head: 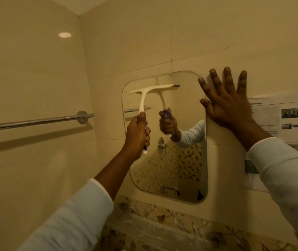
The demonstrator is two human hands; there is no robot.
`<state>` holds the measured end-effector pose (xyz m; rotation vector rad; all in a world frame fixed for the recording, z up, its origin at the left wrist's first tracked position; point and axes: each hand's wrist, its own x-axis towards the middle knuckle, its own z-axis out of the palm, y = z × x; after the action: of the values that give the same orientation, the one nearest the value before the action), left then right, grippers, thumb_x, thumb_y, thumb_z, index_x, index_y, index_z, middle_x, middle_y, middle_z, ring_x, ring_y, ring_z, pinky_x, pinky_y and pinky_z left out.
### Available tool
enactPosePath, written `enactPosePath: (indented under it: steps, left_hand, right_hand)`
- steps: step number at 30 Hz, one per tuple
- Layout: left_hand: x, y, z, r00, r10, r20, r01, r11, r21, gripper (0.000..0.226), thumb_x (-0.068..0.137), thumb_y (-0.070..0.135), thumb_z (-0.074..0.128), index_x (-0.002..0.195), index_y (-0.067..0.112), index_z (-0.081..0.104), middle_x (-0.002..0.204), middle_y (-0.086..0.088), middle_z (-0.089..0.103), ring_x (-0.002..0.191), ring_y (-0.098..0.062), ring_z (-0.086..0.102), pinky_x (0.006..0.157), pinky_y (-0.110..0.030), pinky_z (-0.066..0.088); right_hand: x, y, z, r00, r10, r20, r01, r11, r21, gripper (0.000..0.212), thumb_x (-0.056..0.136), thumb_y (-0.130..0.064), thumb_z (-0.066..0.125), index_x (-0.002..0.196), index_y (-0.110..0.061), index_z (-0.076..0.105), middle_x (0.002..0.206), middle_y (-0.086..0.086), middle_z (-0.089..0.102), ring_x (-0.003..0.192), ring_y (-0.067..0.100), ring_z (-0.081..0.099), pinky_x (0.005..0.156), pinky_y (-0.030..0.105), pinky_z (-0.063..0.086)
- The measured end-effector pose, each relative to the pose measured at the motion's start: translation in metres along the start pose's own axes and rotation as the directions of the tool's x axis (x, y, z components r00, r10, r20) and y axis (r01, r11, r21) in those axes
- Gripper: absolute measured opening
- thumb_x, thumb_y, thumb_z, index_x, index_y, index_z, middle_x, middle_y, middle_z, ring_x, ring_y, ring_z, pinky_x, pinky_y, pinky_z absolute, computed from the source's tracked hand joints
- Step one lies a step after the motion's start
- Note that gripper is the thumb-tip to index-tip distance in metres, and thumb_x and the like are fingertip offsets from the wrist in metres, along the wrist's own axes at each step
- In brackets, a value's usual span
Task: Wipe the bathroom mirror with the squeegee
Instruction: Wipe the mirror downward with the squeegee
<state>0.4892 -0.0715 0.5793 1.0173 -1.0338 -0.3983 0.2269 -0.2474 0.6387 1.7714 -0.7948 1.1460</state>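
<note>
White plastic with a blue grip, the squeegee (pixel 142 102) is up against the mirror (pixel 171 169), its blade lying almost level across the upper left part of the glass, a little below the mirror's top edge, with one end reaching out over the mirror's left edge. The left hand (pixel 137 134) is wrapped tight round the handle, thumb up along the neck, in front of the mirror's left side at about mid-height. The right hand (pixel 229 105) holds nothing: it is spread flat, fingers wide, pressed on the wall tiles (pixel 217 42) just right of the mirror's upper right corner, thumb at the rim, apparently as a brace. The two hands are well apart, one to each side of the glass. As for progress, the blade sits high on the mirror, which suits the beginning of a downward pull, so I judge the wiping to be at an early pass or at the top of a new one. The glass shows no clear streaks, drops or foam, so I cannot tell which strips, if any, are already done; the middle, the right side and the whole lower half look as though they remain to be covered. A metal towel rail (pixel 36 122) runs along the wall left of the mirror, a printed sheet (pixel 289 120) is stuck right of it, and a flowered border (pixel 162 223) lies below it.
</note>
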Motion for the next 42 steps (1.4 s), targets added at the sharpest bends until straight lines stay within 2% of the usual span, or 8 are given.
enactPosePath:
  steps: [5, 11, 16, 26, 33, 37, 40, 42]
  left_hand:
    - [0.011, 0.01, 0.025, 1.0, 0.011, 0.023, -0.011, 1.0, 0.002, 0.041, 0.098, 0.061, 0.05, 0.091, 0.021, 0.056, 0.055, 0.005, 0.045, 0.041, -0.009, 0.035, 0.038, -0.023, 0.032]
    - [-0.019, -0.036, 0.018, 1.0, -0.009, -0.009, 0.01, 0.998, 0.062, 0.038, 0.098, 0.059, 0.05, 0.085, 0.024, 0.056, 0.053, 0.006, 0.049, 0.039, -0.008, 0.039, 0.036, -0.023, 0.034]
    - [-0.051, -0.068, 0.01, 0.998, -0.058, 0.011, 0.057, 0.996, 0.066, 0.031, 0.1, 0.055, 0.051, 0.076, 0.037, 0.059, 0.057, 0.004, 0.047, 0.042, -0.009, 0.038, 0.038, -0.024, 0.034]
    - [-0.114, -0.135, -0.01, 0.973, -0.23, -0.028, 0.232, 0.957, 0.174, 0.034, 0.101, 0.05, 0.051, 0.096, 0.019, 0.062, 0.06, 0.0, 0.047, 0.045, -0.011, 0.039, 0.044, -0.028, 0.035]
    - [-0.148, -0.156, -0.028, 0.952, -0.307, -0.017, 0.307, 0.943, 0.128, 0.036, 0.101, 0.048, 0.051, 0.102, 0.013, 0.061, 0.059, 0.0, 0.043, 0.044, -0.011, 0.033, 0.042, -0.025, 0.03]
    - [-0.124, -0.129, -0.024, 0.977, -0.212, 0.006, 0.212, 0.976, 0.043, 0.042, 0.092, 0.059, 0.054, 0.097, 0.017, 0.061, 0.061, 0.002, 0.047, 0.045, -0.01, 0.036, 0.04, -0.024, 0.031]
    - [-0.082, -0.085, -0.013, 0.995, -0.09, 0.033, 0.089, 0.996, 0.025, 0.035, 0.095, 0.06, 0.052, 0.085, 0.028, 0.06, 0.06, 0.005, 0.048, 0.043, -0.01, 0.038, 0.038, -0.024, 0.034]
    - [-0.051, -0.054, -0.006, 0.999, -0.047, 0.013, 0.047, 0.999, -0.001, 0.035, 0.097, 0.06, 0.051, 0.085, 0.028, 0.059, 0.059, 0.008, 0.049, 0.043, -0.009, 0.038, 0.037, -0.023, 0.033]
  right_hand:
    - [0.001, 0.001, 0.003, 1.0, -0.002, -0.008, 0.002, 1.0, 0.001, 0.071, 0.107, -0.06, 0.018, 0.17, -0.032, 0.0, 0.178, 0.009, -0.004, 0.162, 0.042, -0.006, 0.123, 0.076, 0.006]
    - [0.0, 0.001, 0.004, 1.0, -0.001, -0.017, 0.001, 1.0, 0.016, 0.07, 0.108, -0.057, 0.019, 0.17, -0.033, 0.0, 0.178, 0.009, -0.003, 0.162, 0.043, -0.003, 0.123, 0.076, 0.006]
    - [0.0, 0.0, 0.002, 1.0, -0.001, -0.009, 0.001, 1.0, 0.019, 0.07, 0.108, -0.06, 0.017, 0.17, -0.033, -0.001, 0.178, 0.009, -0.006, 0.162, 0.044, -0.004, 0.121, 0.078, 0.008]
    - [0.0, -0.002, -0.002, 1.0, 0.003, 0.01, -0.004, 0.999, 0.036, 0.073, 0.106, -0.066, 0.015, 0.169, -0.034, -0.002, 0.178, 0.008, -0.006, 0.162, 0.043, -0.003, 0.121, 0.078, 0.008]
    - [0.0, -0.003, -0.006, 1.0, 0.009, 0.022, -0.01, 0.999, 0.052, 0.075, 0.105, -0.069, 0.012, 0.169, -0.034, -0.002, 0.178, 0.008, -0.006, 0.162, 0.043, -0.004, 0.121, 0.078, 0.007]
    - [-0.001, -0.003, -0.007, 1.0, 0.005, 0.023, -0.006, 0.999, 0.052, 0.072, 0.106, -0.065, 0.014, 0.169, -0.034, -0.001, 0.178, 0.008, -0.005, 0.162, 0.043, -0.005, 0.122, 0.077, 0.006]
    - [-0.001, -0.004, -0.007, 1.0, 0.012, 0.022, -0.013, 0.999, 0.039, 0.071, 0.107, -0.063, 0.016, 0.17, -0.034, -0.001, 0.178, 0.008, -0.006, 0.162, 0.043, -0.005, 0.122, 0.077, 0.006]
    - [-0.001, -0.004, -0.008, 0.999, 0.012, 0.03, -0.013, 0.999, 0.036, 0.071, 0.107, -0.063, 0.017, 0.17, -0.033, 0.0, 0.178, 0.008, -0.005, 0.162, 0.043, -0.005, 0.122, 0.076, 0.005]
